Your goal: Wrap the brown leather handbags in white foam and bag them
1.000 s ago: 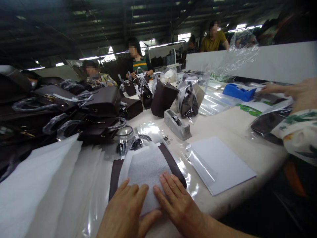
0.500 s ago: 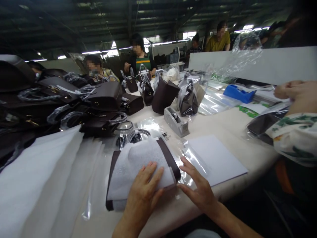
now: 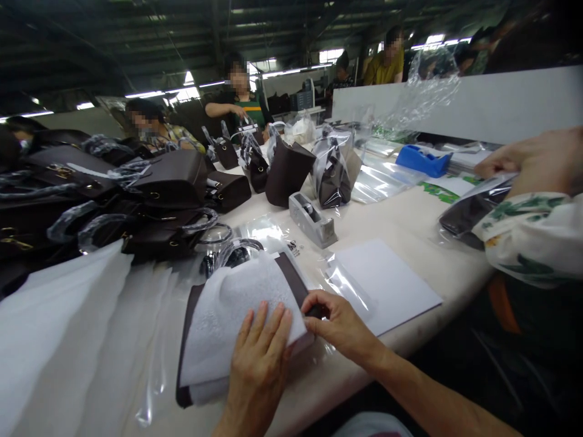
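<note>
A dark brown handbag point(image 3: 291, 276) lies flat on the pale table point(image 3: 401, 224), covered by a white foam sheet point(image 3: 237, 309). My left hand point(image 3: 257, 358) rests flat on the sheet, fingers stretched out. At the bag's right corner my right hand point(image 3: 339, 325) is curled, its fingers pinching the bag's edge. Clear plastic film point(image 3: 346, 282) lies under and beside the bag.
A stack of white foam sheets point(image 3: 59, 340) fills the left. Brown handbags point(image 3: 150, 200) pile behind it. A grey tape dispenser point(image 3: 312, 220), white paper point(image 3: 392, 285) and a blue dispenser point(image 3: 421, 161) lie beyond. A co-worker's sleeve point(image 3: 532, 237) is at right; other people sit across.
My left hand moved up and pressed onto the foam sheet. My right hand left the sheet, went right, then closed on the bag's right corner. The bag shifted toward me.
</note>
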{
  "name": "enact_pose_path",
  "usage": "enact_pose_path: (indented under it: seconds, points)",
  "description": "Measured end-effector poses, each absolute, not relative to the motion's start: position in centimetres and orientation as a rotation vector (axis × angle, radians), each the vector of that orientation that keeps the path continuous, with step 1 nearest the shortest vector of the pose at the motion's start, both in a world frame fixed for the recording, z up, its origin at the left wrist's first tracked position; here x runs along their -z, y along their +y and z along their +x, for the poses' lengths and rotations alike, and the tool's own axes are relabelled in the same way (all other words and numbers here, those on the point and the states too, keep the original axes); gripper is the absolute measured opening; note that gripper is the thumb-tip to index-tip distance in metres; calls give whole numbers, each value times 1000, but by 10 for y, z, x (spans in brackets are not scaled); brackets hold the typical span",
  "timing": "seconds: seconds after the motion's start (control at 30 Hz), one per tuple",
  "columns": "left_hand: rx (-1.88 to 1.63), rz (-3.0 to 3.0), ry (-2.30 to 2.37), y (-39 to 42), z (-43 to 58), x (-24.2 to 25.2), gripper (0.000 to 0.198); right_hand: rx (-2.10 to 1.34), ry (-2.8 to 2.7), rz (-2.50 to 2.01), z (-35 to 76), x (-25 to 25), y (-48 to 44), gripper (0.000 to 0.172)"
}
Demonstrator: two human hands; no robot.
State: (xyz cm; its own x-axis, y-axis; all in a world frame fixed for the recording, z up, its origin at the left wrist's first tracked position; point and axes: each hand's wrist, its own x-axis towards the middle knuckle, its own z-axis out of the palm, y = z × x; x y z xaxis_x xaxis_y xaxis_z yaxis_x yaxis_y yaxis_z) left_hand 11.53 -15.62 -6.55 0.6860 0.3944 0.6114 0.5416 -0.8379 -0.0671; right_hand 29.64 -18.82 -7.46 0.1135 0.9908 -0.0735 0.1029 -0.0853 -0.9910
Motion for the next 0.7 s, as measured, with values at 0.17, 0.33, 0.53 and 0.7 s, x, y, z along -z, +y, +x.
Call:
enact_pose_path:
  seconds: [0.17, 0.33, 0.53, 0.7]
  points:
    - [968, -2704, -673, -163, 124, 63, 32, -1144, -1121, -1411, 296, 75, -188, 9]
    - [984, -2651, -690, -170, 122, 85, 30, -997, -1309, -1394, 299, 66, -187, 17]
    - [926, -2612, -680, -169, 122, 84, 28, -939, -1347, -1449, 299, 62, -187, 17]
    - [922, -2651, -604, -162, 121, 73, 26, -869, -1376, -1450, 296, 60, -182, 14]
